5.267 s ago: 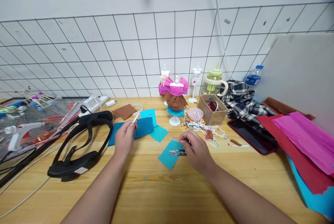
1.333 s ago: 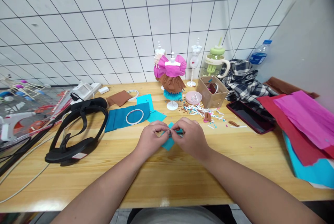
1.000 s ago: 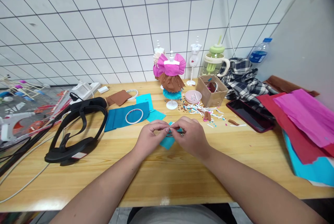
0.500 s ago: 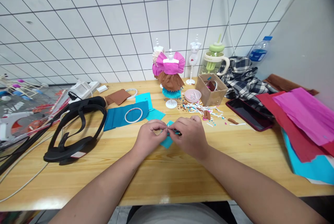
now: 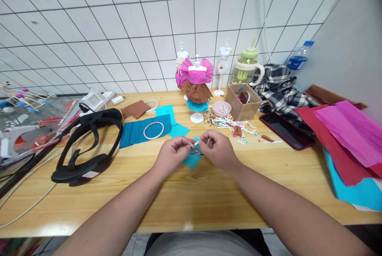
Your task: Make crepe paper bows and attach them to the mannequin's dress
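My right hand (image 5: 219,149) pinches a small white strip (image 5: 196,143) between thumb and fingertips. Close beside it, my left hand (image 5: 174,153) is closed with thumb and forefinger pressed together; whatever lies between them is too small to make out. Beneath both hands is a piece of turquoise paper (image 5: 191,161) on the table. Something slim with a metallic shine, perhaps small scissors (image 5: 196,152), shows over the paper between the hands. Just beyond stands a mini dress form (image 5: 197,77) in a pink, brown and blue paper dress.
Beyond the hands are white scraps (image 5: 228,122), a pink bowl (image 5: 221,108) and a cardboard box (image 5: 243,104). A phone (image 5: 286,130) and coloured paper sheets (image 5: 343,140) lie right. At left are a black headset strap (image 5: 86,144) and a white ring (image 5: 153,130) on blue paper.
My fingertips have drawn slightly apart, and the white strip now shows at my right fingers. More of the slim metallic thing is visible. The view has shifted a little.
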{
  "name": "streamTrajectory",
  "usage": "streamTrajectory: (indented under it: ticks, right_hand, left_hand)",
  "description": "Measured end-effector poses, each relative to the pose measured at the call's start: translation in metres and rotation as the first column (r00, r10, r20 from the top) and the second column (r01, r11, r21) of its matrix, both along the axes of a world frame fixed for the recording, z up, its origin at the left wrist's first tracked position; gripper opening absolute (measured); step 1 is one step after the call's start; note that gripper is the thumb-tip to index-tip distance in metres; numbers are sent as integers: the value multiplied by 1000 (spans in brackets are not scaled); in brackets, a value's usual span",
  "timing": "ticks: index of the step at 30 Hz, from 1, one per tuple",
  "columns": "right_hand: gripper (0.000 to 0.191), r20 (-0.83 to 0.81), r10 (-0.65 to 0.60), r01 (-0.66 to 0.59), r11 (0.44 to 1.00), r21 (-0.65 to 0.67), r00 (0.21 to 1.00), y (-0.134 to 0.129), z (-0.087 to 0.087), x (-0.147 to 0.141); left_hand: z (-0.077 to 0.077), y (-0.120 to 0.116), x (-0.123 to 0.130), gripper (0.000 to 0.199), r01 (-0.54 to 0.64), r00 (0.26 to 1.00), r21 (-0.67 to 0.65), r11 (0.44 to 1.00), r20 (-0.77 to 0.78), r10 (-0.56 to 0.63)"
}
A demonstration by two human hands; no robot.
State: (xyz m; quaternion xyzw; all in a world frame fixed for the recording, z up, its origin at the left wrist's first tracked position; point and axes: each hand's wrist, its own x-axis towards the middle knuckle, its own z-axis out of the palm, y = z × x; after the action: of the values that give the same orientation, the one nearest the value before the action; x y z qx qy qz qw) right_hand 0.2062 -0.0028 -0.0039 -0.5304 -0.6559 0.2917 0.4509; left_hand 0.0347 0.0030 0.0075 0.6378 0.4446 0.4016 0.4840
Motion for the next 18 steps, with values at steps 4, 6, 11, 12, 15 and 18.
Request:
streamTrajectory:
  ticks: [4,6,11,12,15,18]
  right_hand:
    - [7,-56,-46,39,993,-114,997,9,-2,9]
    - [7,-38,-73,67,989,-135,997,13,-4,13]
    - [9,-16,-107,105,988,-113,994,22,-10,21]
    - [9,-7,-112,110,988,-104,994,24,-11,23]
    - [9,60,-157,162,983,-85,986,30,-14,29]
    - [10,227,-179,196,979,-57,957,35,-11,42]
  left_hand:
    - [-3,3,-2,13,16,962,-170,985,272,31]
    - [-3,5,-3,11,36,918,-268,963,390,74]
    - [-2,8,-4,7,138,836,-451,882,531,140]
    - [-2,8,-4,6,148,827,-478,866,540,156]
    - [-2,11,-6,6,138,801,-537,832,555,225]
    - [-1,13,-8,7,121,771,-576,809,568,288]
